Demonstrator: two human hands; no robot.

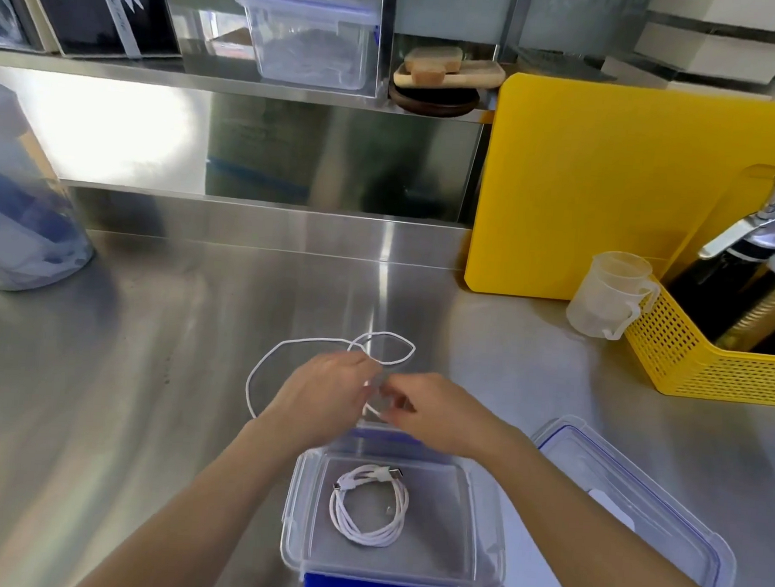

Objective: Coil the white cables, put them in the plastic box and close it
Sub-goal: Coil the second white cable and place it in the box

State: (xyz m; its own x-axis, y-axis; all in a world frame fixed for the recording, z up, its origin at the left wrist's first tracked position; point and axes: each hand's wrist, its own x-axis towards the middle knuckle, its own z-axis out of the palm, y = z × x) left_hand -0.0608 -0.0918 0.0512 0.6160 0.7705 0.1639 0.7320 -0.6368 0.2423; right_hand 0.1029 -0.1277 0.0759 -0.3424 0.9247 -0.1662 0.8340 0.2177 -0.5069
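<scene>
Both hands meet above the far edge of the open plastic box (480, 526) on the steel worktop (145, 369). The left hand (325, 394) and right hand (433, 409) pinch a loose white cable (261, 367), fingers closed on it, though blur hides the exact grip. Its loops trail over the worktop beyond. A coiled cable (368, 507) lies inside the box; the lid (636, 499) rests just right.

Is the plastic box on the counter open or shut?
Open. The plastic box shows a coiled cable inside, and its lid lies beside it.
</scene>
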